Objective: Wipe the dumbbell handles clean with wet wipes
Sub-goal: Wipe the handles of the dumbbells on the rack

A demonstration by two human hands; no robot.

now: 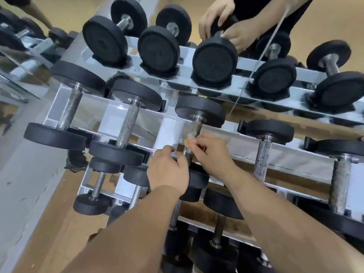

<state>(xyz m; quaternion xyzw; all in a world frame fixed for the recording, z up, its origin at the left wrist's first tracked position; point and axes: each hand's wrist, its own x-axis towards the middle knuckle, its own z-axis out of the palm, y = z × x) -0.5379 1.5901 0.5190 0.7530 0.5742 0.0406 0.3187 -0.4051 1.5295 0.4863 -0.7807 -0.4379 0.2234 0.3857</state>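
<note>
The wipe point(189, 139) is pinched by the right hand point(213, 154) on the handle point(196, 128), laid front-to-back across the rack point(295, 159); the left hand's point(167, 170) hold cannot be told.

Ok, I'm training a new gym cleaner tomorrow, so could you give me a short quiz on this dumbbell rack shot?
1. True or false: the left hand and the right hand are both at one dumbbell handle on the middle tier of the rack.
2. The right hand pinches: A) a spray bottle, B) a small yellowish wad, C) nothing.
3. Which handle beside it on that tier looks speckled, the left neighbour or the right neighbour?

Key: 1 true; 2 B; 3 the right neighbour.
</note>
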